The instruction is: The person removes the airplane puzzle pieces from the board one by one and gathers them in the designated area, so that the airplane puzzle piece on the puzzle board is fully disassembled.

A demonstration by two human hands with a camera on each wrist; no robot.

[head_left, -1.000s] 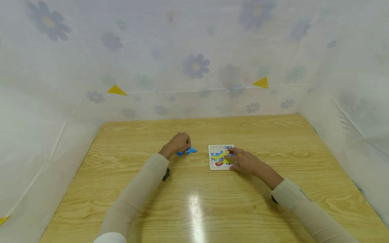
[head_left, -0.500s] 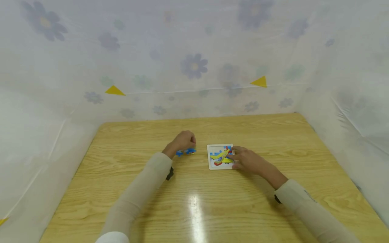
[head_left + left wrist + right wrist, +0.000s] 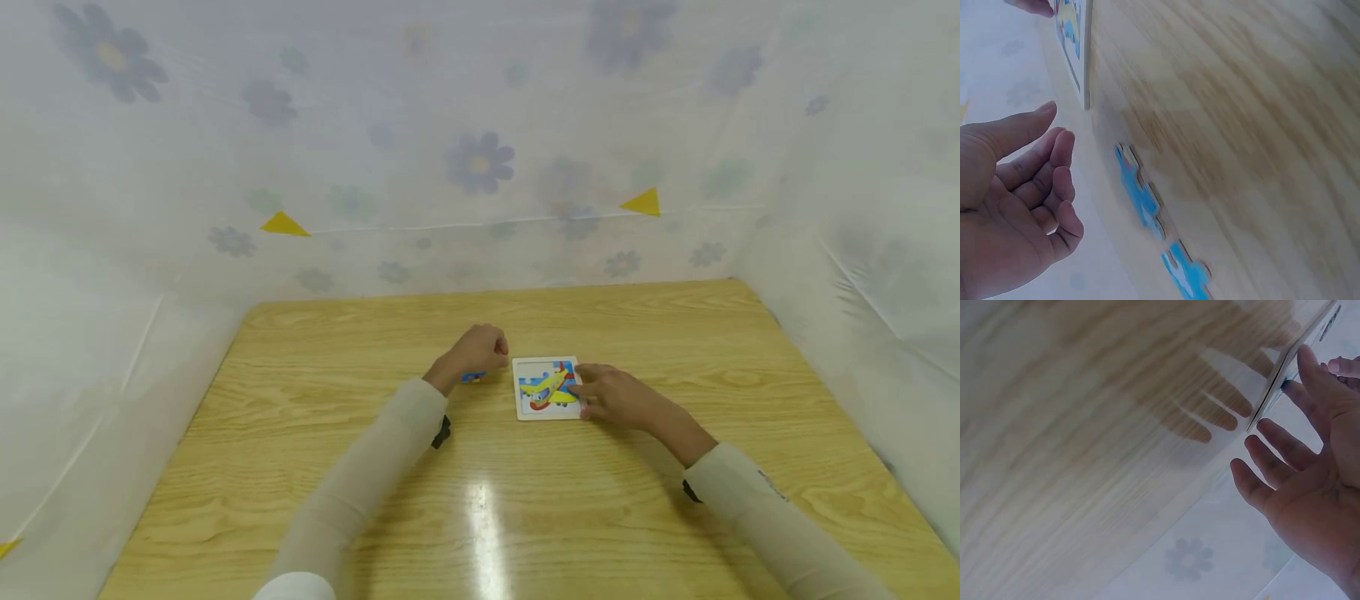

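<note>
A square jigsaw puzzle tray [image 3: 530, 369] lies on the table, showing a yellow and red airplane on blue; its upper left part is bare. My right hand [image 3: 618, 397] is at its right edge, fingers extended and touching it; in the right wrist view the fingers are spread beside the tray's edge [image 3: 1275, 384]. Just left of the tray, my left hand [image 3: 478, 347] hovers over the table. In the left wrist view its fingers curl loosely with nothing visible between them. Below it lie a blue puzzle piece [image 3: 1138, 190] and another blue piece [image 3: 1186, 272], partly hidden in the head view.
The wood-grain table [image 3: 480, 467] is glossy and reflects light. A pale flowered curtain [image 3: 480, 250] closes off the back and both sides. Yellow triangles [image 3: 285, 225] are fixed on the curtain.
My left hand has moved right, from over the blue pieces toward the tray. My right hand's fingers have drawn back from the airplane picture to the tray's right edge.
</note>
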